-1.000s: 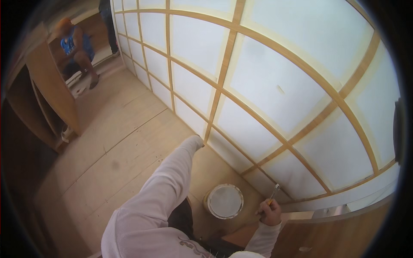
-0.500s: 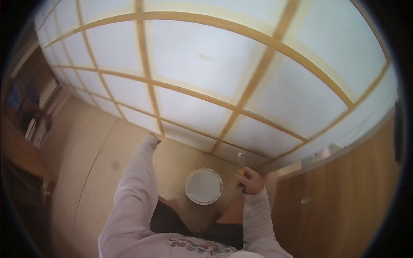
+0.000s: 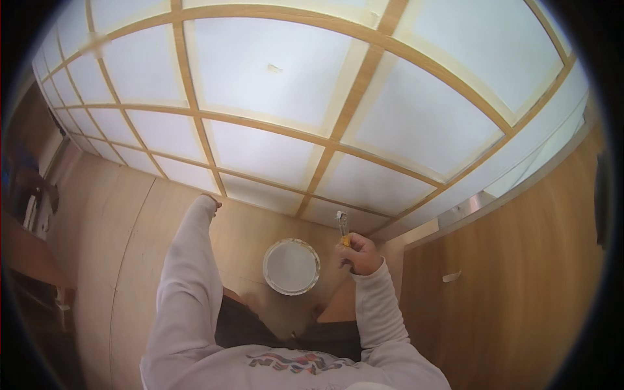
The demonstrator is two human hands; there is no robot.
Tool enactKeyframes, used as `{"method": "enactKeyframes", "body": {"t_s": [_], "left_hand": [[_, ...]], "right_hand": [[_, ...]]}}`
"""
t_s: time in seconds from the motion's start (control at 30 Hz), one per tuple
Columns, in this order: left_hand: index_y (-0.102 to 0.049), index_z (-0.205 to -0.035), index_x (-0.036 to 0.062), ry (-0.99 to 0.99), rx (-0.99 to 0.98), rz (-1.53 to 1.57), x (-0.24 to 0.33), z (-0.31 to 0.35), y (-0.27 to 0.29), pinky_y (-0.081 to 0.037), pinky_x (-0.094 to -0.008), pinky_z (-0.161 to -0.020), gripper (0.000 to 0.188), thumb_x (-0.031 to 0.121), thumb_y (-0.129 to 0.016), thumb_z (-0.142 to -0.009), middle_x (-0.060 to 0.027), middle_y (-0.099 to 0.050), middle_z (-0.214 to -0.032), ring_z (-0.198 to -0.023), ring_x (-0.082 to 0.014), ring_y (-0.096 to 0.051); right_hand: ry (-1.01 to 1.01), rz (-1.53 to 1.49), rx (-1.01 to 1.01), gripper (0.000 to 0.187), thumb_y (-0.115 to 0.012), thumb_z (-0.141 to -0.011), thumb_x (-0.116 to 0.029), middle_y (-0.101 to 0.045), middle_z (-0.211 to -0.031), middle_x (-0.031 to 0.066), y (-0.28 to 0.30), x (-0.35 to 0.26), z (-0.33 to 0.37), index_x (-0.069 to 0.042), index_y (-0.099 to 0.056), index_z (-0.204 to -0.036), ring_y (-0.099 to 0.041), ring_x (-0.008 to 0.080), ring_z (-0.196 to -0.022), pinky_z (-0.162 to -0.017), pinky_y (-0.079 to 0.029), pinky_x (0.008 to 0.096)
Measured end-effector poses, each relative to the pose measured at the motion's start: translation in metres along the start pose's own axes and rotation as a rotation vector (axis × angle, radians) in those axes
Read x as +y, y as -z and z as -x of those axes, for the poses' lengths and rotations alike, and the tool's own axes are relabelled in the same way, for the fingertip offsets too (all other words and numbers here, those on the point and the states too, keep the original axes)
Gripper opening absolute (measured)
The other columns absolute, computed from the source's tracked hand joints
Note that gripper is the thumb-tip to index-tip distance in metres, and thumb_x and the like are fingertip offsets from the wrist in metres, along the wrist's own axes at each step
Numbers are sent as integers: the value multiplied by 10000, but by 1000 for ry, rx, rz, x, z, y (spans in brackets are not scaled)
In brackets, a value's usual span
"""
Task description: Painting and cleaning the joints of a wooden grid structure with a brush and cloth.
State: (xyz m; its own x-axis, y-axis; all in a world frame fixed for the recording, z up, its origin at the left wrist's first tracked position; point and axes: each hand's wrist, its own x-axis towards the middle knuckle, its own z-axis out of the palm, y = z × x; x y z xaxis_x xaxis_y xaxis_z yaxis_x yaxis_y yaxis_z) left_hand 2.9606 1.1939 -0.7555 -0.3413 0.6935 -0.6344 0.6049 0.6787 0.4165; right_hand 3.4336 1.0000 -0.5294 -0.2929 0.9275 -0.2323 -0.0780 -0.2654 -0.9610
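Note:
My right hand (image 3: pixel 364 255) is closed around the yellow handle of what looks like a narrow putty knife (image 3: pixel 343 225). Its grey blade points up toward the panel, with white stuff on the tip. Left of that hand, on the floor between my knees, stands a round white tub (image 3: pixel 266 276) with a smooth pale surface inside its smeared rim. My left arm reaches forward, and my left hand (image 3: pixel 211 201) is at the bottom edge of the white gridded panel (image 3: pixel 266 71); the sleeve hides most of its fingers. A small cream patch (image 3: pixel 274 67) marks one white field.
Wooden strips edged with pale yellow bands divide the panel. A brown wooden board (image 3: pixel 500 279) fills the right side, with a small pale scrap (image 3: pixel 451 276) on it. Light floor boards (image 3: pixel 140 253) extend to the left, where wooden furniture (image 3: pixel 39 260) stands in shadow.
The view has shifted, so the panel, tub and both arms appear farther left. My right hand still grips the putty knife, its blade upright.

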Motion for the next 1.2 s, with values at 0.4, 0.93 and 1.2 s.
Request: {"method": "enactKeyframes", "body": {"t_s": [0.4,0.93,1.2], "left_hand": [[-661,-876,10,-14,-17,-125,10,20,1,-515,-414,-581,272,277,-695,-838,-108,-669,-760,-609,-227,-641],[-663,-918,60,-219,54,42,-18,8,18,-483,-420,-577,256,307,-620,-865,-98,-645,-804,-645,-223,-589],[-648,-953,67,-179,5,-19,-12,-14,1,-506,-412,-576,292,345,-624,-868,-93,-650,-822,-641,-219,-605]], "right_hand": [[40,61,71,72,-619,-861,-71,-568,-701,29,-3,-2,4,-46,-563,-897,-543,106,-554,-494,-468,249],[-153,594,135,244,-683,-829,-81,-604,-769,-8,-38,14,24,-46,-639,-1067,-537,52,-658,-608,-436,204],[-222,665,-214,449,-752,-736,-54,-591,-944,9,-50,23,17,-54,-599,-1159,-546,73,-833,-748,-460,234]]}}
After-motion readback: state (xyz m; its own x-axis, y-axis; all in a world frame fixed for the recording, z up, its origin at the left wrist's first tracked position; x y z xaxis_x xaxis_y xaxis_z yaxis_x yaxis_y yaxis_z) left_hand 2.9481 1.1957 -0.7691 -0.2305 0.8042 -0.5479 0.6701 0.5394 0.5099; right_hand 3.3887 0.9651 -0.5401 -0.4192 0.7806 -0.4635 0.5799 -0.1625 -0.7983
